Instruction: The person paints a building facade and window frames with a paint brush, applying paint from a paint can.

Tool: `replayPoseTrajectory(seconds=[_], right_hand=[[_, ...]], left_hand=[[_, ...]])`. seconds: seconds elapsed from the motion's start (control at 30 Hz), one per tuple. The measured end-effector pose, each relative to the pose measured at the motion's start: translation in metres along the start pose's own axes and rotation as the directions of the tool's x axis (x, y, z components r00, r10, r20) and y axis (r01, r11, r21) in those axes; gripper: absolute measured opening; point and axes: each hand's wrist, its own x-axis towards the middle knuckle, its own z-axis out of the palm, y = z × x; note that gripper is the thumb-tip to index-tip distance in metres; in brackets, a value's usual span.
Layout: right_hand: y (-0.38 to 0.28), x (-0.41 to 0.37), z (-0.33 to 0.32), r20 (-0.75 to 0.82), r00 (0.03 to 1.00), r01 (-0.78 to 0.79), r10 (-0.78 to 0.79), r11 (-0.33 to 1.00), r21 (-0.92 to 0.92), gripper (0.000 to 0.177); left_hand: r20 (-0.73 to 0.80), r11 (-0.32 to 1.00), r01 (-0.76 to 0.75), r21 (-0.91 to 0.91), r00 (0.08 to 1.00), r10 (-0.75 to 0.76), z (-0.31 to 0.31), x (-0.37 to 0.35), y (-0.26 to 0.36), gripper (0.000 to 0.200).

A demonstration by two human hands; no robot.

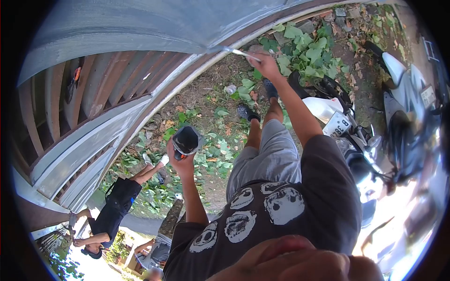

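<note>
My left hand (pixel 182 161) is wrapped round a small container (pixel 185 139) with a dark inside, held over the leafy ground. To the upper right, my right hand (pixel 266 65) grips the handle of a slim, pale tool (pixel 239 52). Its far end meets or overlaps the edge of a large blue-grey surface (pixel 140 28); the tip is blurred, so its kind and exact contact are unclear.
Brown slats (pixel 108 79) and a pale rail line the left. Parked motorcycles (pixel 347 124) stand at the right. A person in dark clothes (pixel 114 210) reaches toward the structure at lower left, near another person (pixel 159 250). Leafy plants (pixel 309 51) cover some ground.
</note>
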Motion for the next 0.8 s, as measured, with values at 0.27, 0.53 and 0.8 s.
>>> replayPoseTrajectory(seconds=[0.27,0.53,0.8], right_hand=[[0.024,0.052,-0.042,-0.594,0.724,-0.387,0.352,0.919,0.072,0.030],[0.019,0.011,-0.029,0.115,0.993,0.046,-0.038,0.997,-0.066,0.032],[0.016,0.038,-0.018,-0.229,0.934,-0.246,0.276,0.957,0.152,0.036]], left_hand=[[-0.033,0.999,-0.042,-0.008,0.999,0.042,-0.006,-0.001,0.000,0.082],[-0.010,0.999,0.028,0.019,1.000,-0.028,0.006,0.005,0.003,0.081],[0.002,1.000,-0.012,-0.010,1.000,0.012,0.008,0.010,0.014,0.076]])
